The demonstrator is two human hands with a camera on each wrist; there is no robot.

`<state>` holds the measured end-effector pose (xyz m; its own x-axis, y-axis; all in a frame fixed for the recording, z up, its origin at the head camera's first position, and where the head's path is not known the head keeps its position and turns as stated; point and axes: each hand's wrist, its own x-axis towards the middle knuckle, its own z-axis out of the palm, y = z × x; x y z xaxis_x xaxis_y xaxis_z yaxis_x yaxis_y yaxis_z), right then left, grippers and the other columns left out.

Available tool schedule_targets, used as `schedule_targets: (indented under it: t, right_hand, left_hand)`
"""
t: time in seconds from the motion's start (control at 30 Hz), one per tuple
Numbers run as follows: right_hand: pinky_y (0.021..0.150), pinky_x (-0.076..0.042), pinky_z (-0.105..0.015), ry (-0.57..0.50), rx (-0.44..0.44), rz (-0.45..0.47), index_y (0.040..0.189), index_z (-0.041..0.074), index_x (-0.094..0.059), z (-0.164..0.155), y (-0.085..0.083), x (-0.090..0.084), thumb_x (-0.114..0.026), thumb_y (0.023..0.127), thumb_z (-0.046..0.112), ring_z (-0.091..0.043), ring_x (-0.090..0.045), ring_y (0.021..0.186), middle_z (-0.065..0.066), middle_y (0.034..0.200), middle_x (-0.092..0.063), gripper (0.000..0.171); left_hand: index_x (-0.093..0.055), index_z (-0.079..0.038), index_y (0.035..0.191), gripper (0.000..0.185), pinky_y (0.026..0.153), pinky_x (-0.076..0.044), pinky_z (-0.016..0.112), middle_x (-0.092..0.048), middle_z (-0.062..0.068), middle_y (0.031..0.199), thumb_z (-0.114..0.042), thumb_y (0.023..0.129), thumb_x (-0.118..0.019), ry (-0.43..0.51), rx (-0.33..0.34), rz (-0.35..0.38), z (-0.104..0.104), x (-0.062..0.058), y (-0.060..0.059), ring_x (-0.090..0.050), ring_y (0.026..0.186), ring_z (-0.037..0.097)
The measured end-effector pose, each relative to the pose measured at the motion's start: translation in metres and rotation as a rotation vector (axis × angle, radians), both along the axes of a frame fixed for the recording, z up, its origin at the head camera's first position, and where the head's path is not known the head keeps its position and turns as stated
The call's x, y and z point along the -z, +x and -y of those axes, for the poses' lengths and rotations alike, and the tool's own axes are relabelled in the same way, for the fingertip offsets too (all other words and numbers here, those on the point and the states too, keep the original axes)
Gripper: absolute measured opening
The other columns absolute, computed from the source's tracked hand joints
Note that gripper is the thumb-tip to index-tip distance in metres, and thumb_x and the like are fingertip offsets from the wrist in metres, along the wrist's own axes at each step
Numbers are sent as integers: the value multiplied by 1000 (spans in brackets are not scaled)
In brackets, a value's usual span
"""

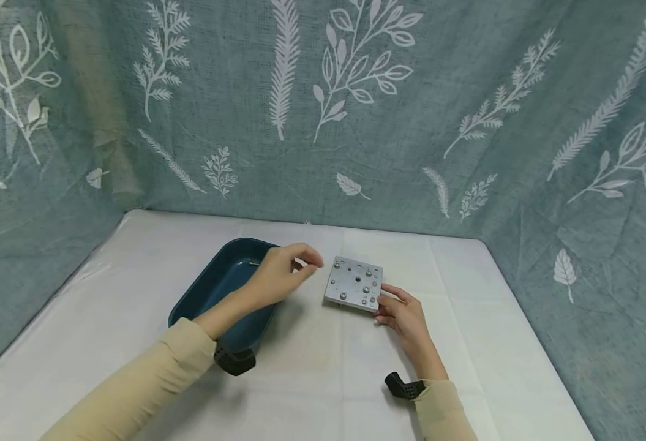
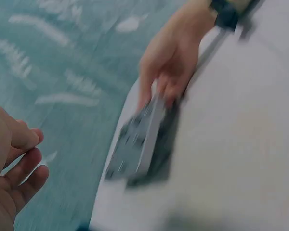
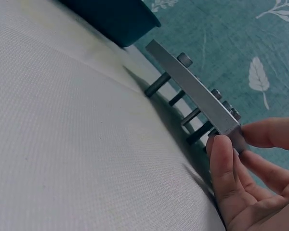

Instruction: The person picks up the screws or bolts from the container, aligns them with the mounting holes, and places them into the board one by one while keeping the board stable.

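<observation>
A square grey metal plate point(image 1: 354, 283) with several bolts through it tilts slightly over the white tabletop. My right hand point(image 1: 402, 315) grips its near right corner, thumb and fingers pinching the edge. Threaded bolt shanks point(image 3: 157, 85) stick out beneath the plate point(image 3: 197, 91) in the right wrist view, with round heads point(image 3: 185, 59) on top. My left hand point(image 1: 284, 272) hovers at the right edge of the dark blue tray point(image 1: 193, 294), to the left of the plate. Its fingers point(image 2: 31, 137) bend loosely, and nothing shows between them.
A small shiny piece point(image 1: 255, 263) lies in the tray, partly hidden by the left hand. White cloth point(image 1: 323, 380) covers the table. A green leaf-print curtain point(image 1: 234, 122) stands behind it and along both sides. Each wrist wears a black camera mount point(image 1: 234, 360).
</observation>
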<state>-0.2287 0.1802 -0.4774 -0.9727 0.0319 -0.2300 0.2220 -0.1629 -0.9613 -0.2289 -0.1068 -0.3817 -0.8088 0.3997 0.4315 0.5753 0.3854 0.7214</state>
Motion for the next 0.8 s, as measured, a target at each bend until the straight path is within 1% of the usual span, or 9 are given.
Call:
schedule_targets:
  t: [0.07,0.17,0.27,0.33,0.4,0.5,0.67,0.8]
  right_hand:
    - [59,-56,-27,-7,-9,0,133,1,-57,1,0,-1,-66,92,1,-19,-65,70,-16,101,-66,43]
    - [60,-56,-27,-6,-14,10,134,2,-57,2,0,-2,-66,92,1,-19,-65,70,-16,101,-66,43]
    - [59,-56,-27,6,-1,17,133,3,-58,2,0,-2,-65,92,1,-19,-65,70,-15,101,-67,42]
    - [59,-55,-27,15,9,15,133,3,-58,1,0,-1,-64,92,0,-19,-65,70,-15,101,-68,42]
    - [58,-55,-27,19,12,12,133,3,-58,-1,1,-1,-64,92,0,-19,-65,70,-16,101,-68,41]
    - [60,-56,-27,26,0,8,134,3,-58,-2,1,0,-64,93,1,-19,-65,71,-15,102,-68,42]
    - [61,-56,-27,30,-15,-2,134,2,-57,-1,1,1,-65,93,3,-19,-66,73,-14,102,-68,42]
    - [61,-56,-27,21,-17,4,134,3,-57,-1,2,1,-65,93,2,-19,-66,73,-14,101,-68,42]
  left_hand:
    - [-69,-8,105,12,73,-54,32,-68,1,100,-3,95,-64,-5,-61,16,25,-3,-1,-66,88,17]
    - [-69,-6,107,13,76,-54,37,-69,7,101,-2,95,-65,-28,-129,65,58,-3,-5,-66,90,21]
    - [-69,-3,107,15,82,-53,42,-69,11,104,0,93,-65,-82,-161,105,81,1,-9,-65,95,25]
    - [-69,-1,108,15,82,-52,45,-68,12,104,1,93,-66,-122,-163,124,90,6,-13,-64,96,27]
    - [-69,1,108,16,82,-52,46,-68,13,104,0,92,-67,-156,-153,140,95,13,-16,-64,96,29]
    - [-68,1,108,17,81,-52,45,-68,13,104,-1,91,-69,-183,-139,171,96,21,-20,-64,95,28]
    - [-68,0,108,20,81,-52,43,-68,13,105,-1,89,-72,-227,-100,192,90,32,-28,-65,93,25]
    - [-69,0,108,21,81,-53,42,-70,13,105,0,88,-72,-265,-65,199,83,37,-34,-66,92,24]
